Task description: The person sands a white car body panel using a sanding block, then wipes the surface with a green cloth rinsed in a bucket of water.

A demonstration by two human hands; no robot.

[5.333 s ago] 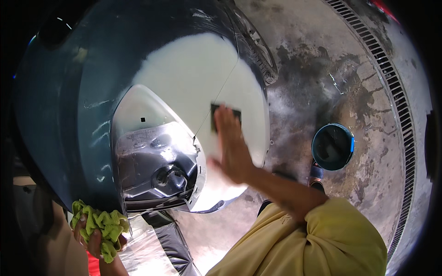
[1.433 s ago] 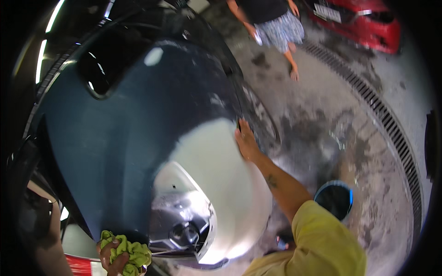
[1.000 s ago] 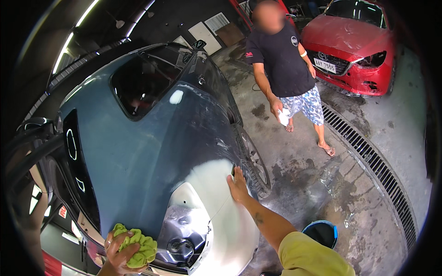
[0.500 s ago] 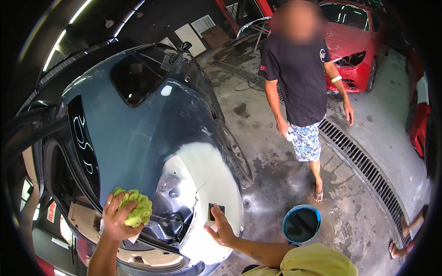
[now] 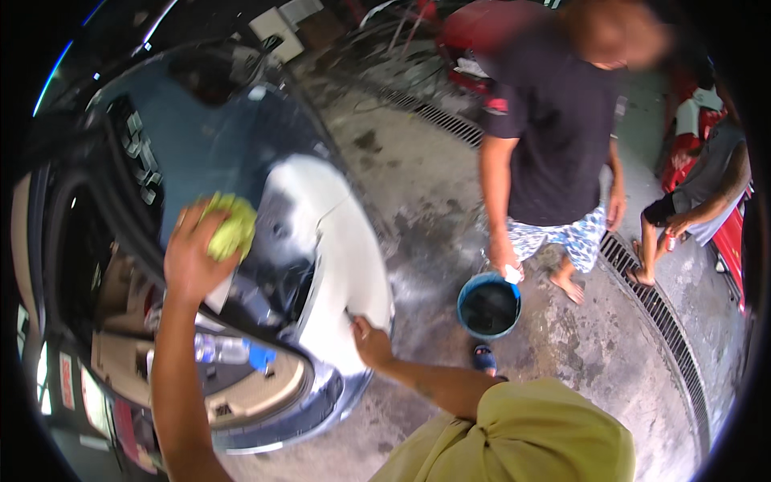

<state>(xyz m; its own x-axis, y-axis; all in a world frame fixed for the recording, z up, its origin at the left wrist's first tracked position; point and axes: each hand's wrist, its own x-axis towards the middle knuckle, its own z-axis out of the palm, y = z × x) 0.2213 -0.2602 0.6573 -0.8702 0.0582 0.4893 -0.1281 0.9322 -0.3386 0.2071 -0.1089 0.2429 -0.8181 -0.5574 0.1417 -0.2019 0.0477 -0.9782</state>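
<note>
My left hand [image 5: 191, 255] grips a crumpled yellow-green cloth [image 5: 234, 228] over the rear corner of a dark blue-grey car [image 5: 213, 149]. Something white, too blurred to name, shows below that hand. On the car's white-coated rear panel [image 5: 328, 241], my right hand [image 5: 372, 344] is closed round a small dark pad [image 5: 350, 315], mostly hidden by the fingers. The open trunk beside my left arm shows a beige liner [image 5: 120, 361] with bottles [image 5: 221, 349] and a blue item inside.
A blue bucket [image 5: 461, 309] of dark water stands right of the car. Behind it a co-worker in a dark shirt [image 5: 554, 145] leans over, a white thing in one hand. Another person [image 5: 699, 193] sits at the right. A floor drain grate [image 5: 671, 329] runs past; red cars stand behind.
My view has shifted. My right hand has gone from open fingers over the pad to closed round it. The co-worker has come up to the bucket. The cloth stays in my left hand.
</note>
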